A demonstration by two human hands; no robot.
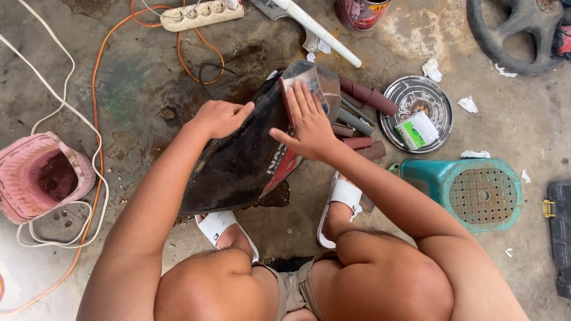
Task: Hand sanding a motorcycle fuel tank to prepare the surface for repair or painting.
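Black body panel, glossy and scuffed, red patch at its edge

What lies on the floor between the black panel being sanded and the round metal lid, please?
In the head view, several rolls of sandpaper lie between the black panel and the round metal lid.

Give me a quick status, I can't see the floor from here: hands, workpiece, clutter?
Left hand steadies black panel at its edge. Right hand flat, pressing sandpaper sheet on panel. Sandpaper rolls and round metal lid close by, right.

Teal stool right; pink basket left (tipped); power strip top
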